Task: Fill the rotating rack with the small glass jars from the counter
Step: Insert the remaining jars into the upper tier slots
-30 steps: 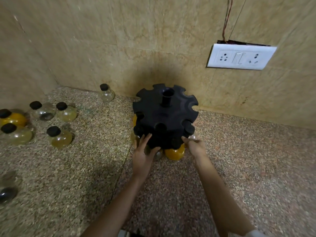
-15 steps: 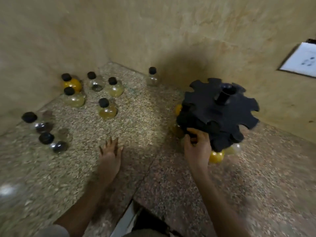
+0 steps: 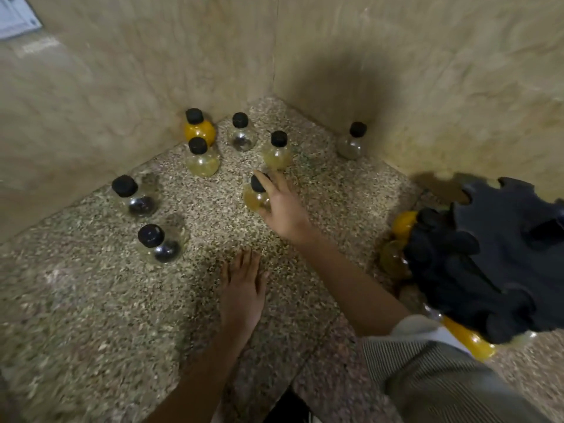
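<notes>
The right hand (image 3: pixel 282 209) has left the black rack (image 3: pixel 488 264) and reached across to the jars, and its grip is now curling around one small jar (image 3: pixel 258 193) with a black cap, though the jar is not lifted off the counter (image 3: pixel 91 300) yet. The left hand (image 3: pixel 242 288) has come away too and lies flat with fingers spread, holding nothing. The rack sits far to the right with some jars already in it, so this jar looks like the next one to go in, and seven more wait near the corner.
</notes>
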